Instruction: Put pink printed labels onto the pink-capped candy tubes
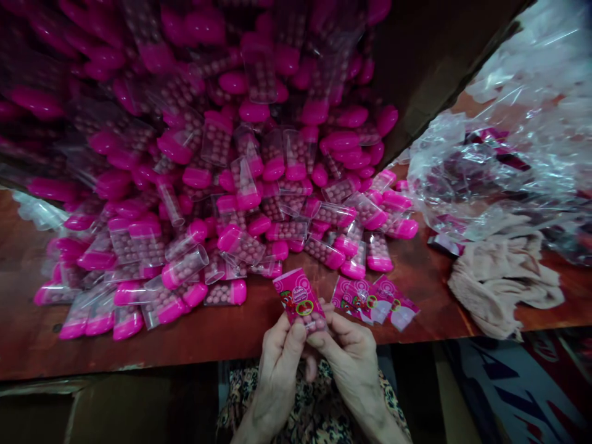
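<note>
Between my two hands is a small candy pack (300,300), with a pink printed label sleeve around it and round pale-pink balls showing at its lower end. My left hand (283,351) grips its left side, thumb on the front. At the lower right, my right hand (345,348) pinches the same pack, fingers partly behind it. Just right of the hands, several flat pink printed sleeves (356,302) lie fanned on the table. Beyond the hands spreads a large heap of clear candy containers (243,243) with bright pink caps, filled with the same balls.
The heap spills from a dark open box (430,68) onto the reddish-brown wooden table (185,345). Crumpled clear plastic film (499,154) lies at the right, with a beige cloth (504,277) at the table's front edge. Below right is a printed bag or panel (518,388).
</note>
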Tool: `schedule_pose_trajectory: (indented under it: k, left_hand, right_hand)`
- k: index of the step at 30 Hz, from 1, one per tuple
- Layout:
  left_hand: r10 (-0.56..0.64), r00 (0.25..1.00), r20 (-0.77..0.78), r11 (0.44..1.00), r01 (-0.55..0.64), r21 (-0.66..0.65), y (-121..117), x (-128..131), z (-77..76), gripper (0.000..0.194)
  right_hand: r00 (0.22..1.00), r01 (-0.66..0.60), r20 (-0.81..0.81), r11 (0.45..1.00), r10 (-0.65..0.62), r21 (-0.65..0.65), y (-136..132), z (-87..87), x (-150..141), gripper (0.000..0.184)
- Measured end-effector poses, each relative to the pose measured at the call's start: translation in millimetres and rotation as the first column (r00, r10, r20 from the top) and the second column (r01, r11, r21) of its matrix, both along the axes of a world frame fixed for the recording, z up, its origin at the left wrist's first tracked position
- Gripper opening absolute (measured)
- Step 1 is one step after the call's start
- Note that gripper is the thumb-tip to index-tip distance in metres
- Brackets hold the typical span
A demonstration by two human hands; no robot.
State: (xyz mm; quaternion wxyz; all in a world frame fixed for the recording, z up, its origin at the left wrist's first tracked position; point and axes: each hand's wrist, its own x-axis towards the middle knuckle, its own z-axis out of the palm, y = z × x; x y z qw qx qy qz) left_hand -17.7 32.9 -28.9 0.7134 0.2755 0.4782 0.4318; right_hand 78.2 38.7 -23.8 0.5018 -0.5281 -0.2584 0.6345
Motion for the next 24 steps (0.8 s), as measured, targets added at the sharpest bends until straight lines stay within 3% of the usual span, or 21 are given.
schedule_pose_trajectory:
  k: [4,9,17,24]
  left_hand:
    - [0.015,0.998,0.065,1.0,-0.014,-0.022,1,-1,-1.4,0.037]
    - [0.122,0.977,0.175,0.992,-0.118,-0.034,6,-5,2.8,0.034]
    - [0.138,0.985,0.1,0.99,-0.138,-0.006,8,-15,6.1,0.026]
    - [0.107,0.987,0.118,0.994,-0.104,-0.037,4,-12,10.9,0.027]
  right_hand:
    - [0.999,-0.03,0.016,1.0,0.03,0.0,-1,-2.7,0,0.019]
    - [0.99,-0.137,0.029,0.99,0.136,0.025,-2,-3.4,1,0.018]
    - [0.956,-0.218,0.229,0.965,0.181,0.147,-4,-3.4,7,0.003]
    - [0.966,-0.184,0.217,0.966,0.143,0.183,-5,-6.3,8,0.007]
